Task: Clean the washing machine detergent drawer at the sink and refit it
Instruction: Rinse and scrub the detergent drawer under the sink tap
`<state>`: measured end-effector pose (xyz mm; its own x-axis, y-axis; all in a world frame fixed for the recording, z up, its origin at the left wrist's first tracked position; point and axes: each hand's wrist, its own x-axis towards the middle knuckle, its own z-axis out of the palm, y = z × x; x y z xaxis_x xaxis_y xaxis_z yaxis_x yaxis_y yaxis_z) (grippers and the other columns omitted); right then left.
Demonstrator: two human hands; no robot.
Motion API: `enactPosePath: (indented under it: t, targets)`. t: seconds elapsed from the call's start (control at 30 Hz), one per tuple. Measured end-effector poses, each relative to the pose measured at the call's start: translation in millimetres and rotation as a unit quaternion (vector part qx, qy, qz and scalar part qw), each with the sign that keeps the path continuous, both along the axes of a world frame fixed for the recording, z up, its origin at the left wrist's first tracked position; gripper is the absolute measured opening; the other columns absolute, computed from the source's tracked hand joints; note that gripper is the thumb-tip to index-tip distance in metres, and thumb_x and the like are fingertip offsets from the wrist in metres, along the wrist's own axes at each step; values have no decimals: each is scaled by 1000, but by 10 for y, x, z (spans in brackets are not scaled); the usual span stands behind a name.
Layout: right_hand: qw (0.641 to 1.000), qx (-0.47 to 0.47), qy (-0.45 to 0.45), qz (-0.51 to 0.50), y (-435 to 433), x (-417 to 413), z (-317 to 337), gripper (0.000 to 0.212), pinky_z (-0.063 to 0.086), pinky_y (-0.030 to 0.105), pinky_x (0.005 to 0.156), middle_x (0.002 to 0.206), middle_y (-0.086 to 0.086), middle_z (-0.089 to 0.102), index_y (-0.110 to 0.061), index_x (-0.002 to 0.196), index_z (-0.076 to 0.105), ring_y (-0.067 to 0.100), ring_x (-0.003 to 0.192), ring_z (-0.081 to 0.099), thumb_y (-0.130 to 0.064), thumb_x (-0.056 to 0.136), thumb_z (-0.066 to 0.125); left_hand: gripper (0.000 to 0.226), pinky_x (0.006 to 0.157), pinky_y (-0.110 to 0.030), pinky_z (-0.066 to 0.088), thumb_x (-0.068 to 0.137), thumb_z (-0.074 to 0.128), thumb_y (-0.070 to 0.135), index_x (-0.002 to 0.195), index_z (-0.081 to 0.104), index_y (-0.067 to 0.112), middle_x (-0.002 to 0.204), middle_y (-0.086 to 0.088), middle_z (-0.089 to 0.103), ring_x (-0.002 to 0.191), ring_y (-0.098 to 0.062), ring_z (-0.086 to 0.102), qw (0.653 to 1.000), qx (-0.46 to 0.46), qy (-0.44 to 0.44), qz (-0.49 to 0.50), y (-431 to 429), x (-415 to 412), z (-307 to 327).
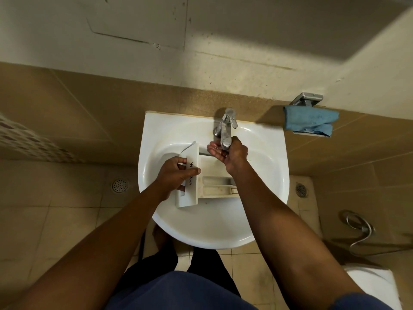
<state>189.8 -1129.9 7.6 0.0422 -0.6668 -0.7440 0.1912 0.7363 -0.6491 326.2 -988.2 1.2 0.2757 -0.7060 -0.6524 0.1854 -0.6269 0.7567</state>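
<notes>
The white detergent drawer (214, 185) lies across the white sink (263, 198) basin, its front panel to the left and its stained compartments to the right. My left hand (176, 177) grips the front panel, thumb over the lettering. My right hand (228, 153) is cupped, palm up and wet, directly under the spout of the chrome tap (225, 130), above the drawer's far end. It holds nothing.
A blue cloth (310, 121) hangs on a metal holder on the wall to the right of the sink. Floor drains (120, 185) sit on both sides. A hose sprayer (359, 229) lies on the floor at right, beside a white fixture (375, 285).
</notes>
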Motion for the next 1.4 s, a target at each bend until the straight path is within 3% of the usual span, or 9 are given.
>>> enactPosePath:
  t: [0.2,0.47,0.57,0.67,0.8,0.93,1.1,1.2,1.4]
  targets:
    - [988,24,-149,-31,-45,-19,11,37,64,42,71,83,25,70,13,112,60,36,75,74,-8,95,35,48,58,-37,60,79,89,22,116,58,21,102,-1,66,89,-14,66,1000,6,9,5,1,7,-3]
    - [974,17,57,218,545,-414,101,32,63,53,80,79,29,72,14,76,65,43,74,72,-4,90,42,55,65,-43,63,78,90,25,122,58,21,104,-3,66,93,-17,66,1000,7,9,4,8,28,-32]
    - [896,-148,164,385,788,-460,3,39,63,52,82,80,23,76,11,82,75,36,76,75,-9,95,44,54,68,-46,64,78,90,26,122,58,21,103,-1,65,94,-16,66,1000,5,1,-2,4,35,-33]
    - [712,-408,259,509,918,-606,-171,39,58,40,76,81,6,77,-6,80,77,19,76,73,-27,96,48,52,66,-45,64,79,89,24,122,58,20,103,-1,65,92,-15,65,1000,2,-1,-8,-5,31,-23]
    - [648,-453,232,567,963,-977,-290,31,53,33,100,122,-2,74,-17,121,73,14,114,68,-24,103,49,49,65,-45,64,79,88,22,119,59,20,104,-2,66,92,-15,65,1000,0,3,-10,-9,33,-15]
    - [530,-489,350,598,866,-1290,-260,36,53,35,85,105,0,76,-18,120,70,21,92,69,-33,104,42,49,67,-47,64,79,89,22,118,59,19,104,-4,67,93,-17,66,1000,0,7,-8,-15,34,-5]
    - [551,-502,394,538,990,-997,-191,35,57,34,70,81,3,75,-14,95,75,20,71,69,-38,98,49,51,70,-51,65,78,90,23,119,59,19,107,-5,67,98,-20,67,1000,1,3,-8,-16,38,-19]
    - [592,-495,347,533,1224,-829,-200,39,51,35,99,113,1,77,-17,122,72,19,99,72,-40,97,51,51,73,-54,64,78,90,24,118,59,20,108,-5,67,99,-22,67,1000,5,-2,-7,-17,45,-41]
    - [538,-494,423,537,943,-1376,-350,30,44,38,112,106,-3,76,-24,112,73,22,104,68,-37,102,48,51,71,-52,65,77,90,23,117,60,18,108,-6,67,97,-22,68,1000,7,0,-13,-14,24,-28]
